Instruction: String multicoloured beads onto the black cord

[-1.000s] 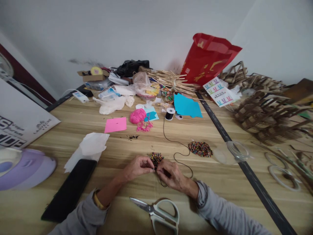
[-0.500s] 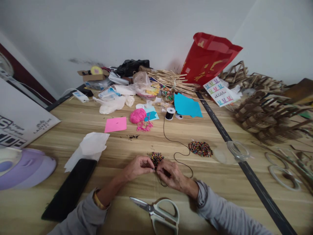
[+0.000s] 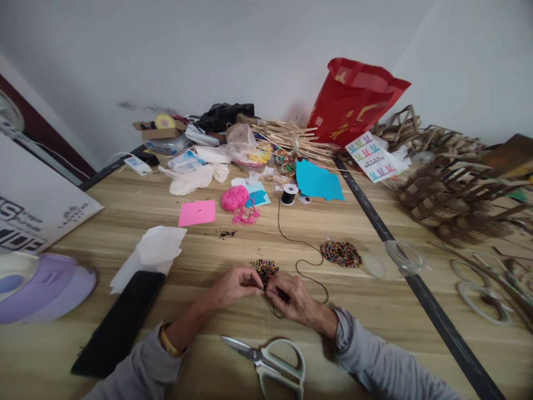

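Note:
My left hand [image 3: 238,284] and my right hand [image 3: 293,297] almost meet, each in a pinch, just below a small heap of multicoloured beads [image 3: 265,269]. What the left fingertips hold is too small to make out. A black cord [image 3: 300,240] runs from a spool [image 3: 289,194] in a loose curve to my right hand, whose fingers close on it. Scissors [image 3: 270,361] with pale handles lie below both hands, blades pointing left. A larger coil of strung beads [image 3: 341,254] is to the right.
A black phone-like slab [image 3: 119,322] and white paper [image 3: 156,250] lie left. Pink yarn [image 3: 234,198], pink card [image 3: 197,213] and blue sheets [image 3: 319,180] are farther back. Woven baskets [image 3: 453,205] crowd the right; a red bag [image 3: 353,103] stands behind.

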### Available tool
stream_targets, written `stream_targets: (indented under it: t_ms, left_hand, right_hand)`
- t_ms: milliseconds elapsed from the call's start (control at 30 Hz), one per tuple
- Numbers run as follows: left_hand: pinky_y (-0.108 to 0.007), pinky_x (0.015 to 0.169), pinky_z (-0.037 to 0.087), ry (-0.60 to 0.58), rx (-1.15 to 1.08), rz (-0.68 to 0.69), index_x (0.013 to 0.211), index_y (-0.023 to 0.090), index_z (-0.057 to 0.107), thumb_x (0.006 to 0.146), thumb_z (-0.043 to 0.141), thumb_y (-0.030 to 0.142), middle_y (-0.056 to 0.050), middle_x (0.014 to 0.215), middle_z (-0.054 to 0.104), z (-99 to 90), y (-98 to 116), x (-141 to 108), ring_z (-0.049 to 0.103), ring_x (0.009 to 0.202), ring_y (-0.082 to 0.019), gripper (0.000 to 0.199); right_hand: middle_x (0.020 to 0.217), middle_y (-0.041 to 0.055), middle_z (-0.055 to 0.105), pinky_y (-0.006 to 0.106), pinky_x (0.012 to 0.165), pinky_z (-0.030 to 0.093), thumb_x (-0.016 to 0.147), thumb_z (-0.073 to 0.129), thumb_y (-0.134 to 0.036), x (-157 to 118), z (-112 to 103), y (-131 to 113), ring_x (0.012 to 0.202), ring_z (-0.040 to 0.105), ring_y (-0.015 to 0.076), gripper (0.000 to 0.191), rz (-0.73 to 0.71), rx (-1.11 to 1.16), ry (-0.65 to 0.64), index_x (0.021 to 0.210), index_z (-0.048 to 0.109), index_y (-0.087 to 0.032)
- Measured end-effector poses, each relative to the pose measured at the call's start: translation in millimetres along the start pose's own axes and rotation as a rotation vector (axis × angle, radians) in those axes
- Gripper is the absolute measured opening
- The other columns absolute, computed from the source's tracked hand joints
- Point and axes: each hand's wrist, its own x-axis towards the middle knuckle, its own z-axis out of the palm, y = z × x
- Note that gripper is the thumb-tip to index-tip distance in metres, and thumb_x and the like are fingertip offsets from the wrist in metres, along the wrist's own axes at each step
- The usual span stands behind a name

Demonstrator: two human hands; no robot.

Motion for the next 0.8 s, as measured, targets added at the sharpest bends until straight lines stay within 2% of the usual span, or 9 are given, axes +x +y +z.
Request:
stream_targets:
  t_ms: [600, 800]
  left_hand:
    - [-0.023, 0.067, 0.044, 0.005, 0.031, 0.001, 0.076, 0.012, 0.068, 0.066, 0.078, 0.029, -0.003, 0.073, 0.068, 0.7, 1.9, -1.0, 0.059, 0.066, -0.012, 0.022]
    - [-0.023, 0.066, 0.043, 0.032, 0.052, 0.047, 0.073, 0.012, 0.068, 0.065, 0.078, 0.03, -0.004, 0.075, 0.067, 0.6, 1.8, -1.0, 0.058, 0.069, -0.012, 0.022]
  right_hand:
    - [0.07, 0.0031, 0.056, 0.024, 0.058, 0.041, 0.094, 0.046, -0.022, 0.3, 0.6, 1.1, 0.063, 0.052, 0.0138, 0.015, -0.023, 0.011, 0.016, 0.082, 0.054, -0.018]
    - [0.082, 0.008, 0.062, 0.026, 0.064, 0.047, 0.095, 0.049, -0.022, 2.5, -1.8, -0.3, 0.074, 0.058, 0.0162, 0.013, -0.046, 0.042, 0.028, 0.087, 0.058, -0.018]
